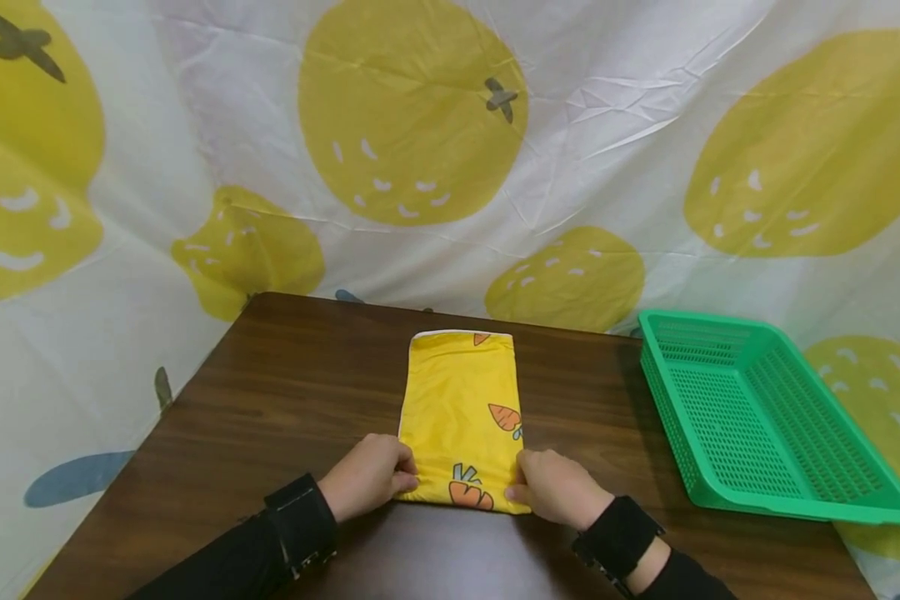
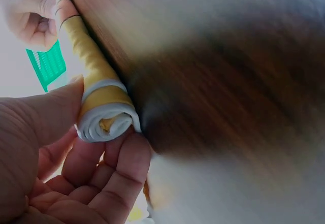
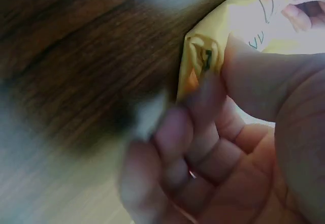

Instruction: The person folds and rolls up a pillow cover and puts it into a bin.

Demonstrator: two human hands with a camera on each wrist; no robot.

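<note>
Table (image 1: pixel 285 387) underlies the cloth (image 1: pixel 453 400). Left hand (image 1: pixel 371 475) and right hand (image 1: pixel 562 487) pinch its rolled near end. Basket (image 1: pixel 817 408) sits right of the cloth.

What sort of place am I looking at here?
Likely an indoor spot set up for tabletop work: a fruit-print sheet hangs behind a brown wood-look table, with a green basket at the right.

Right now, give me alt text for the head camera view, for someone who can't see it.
A person's left hand and right hand grip the near end of a yellow carrot-print cloth on a dark wooden table. A green plastic basket stands to the right; fabric printed with yellow fruit hangs behind.
</note>
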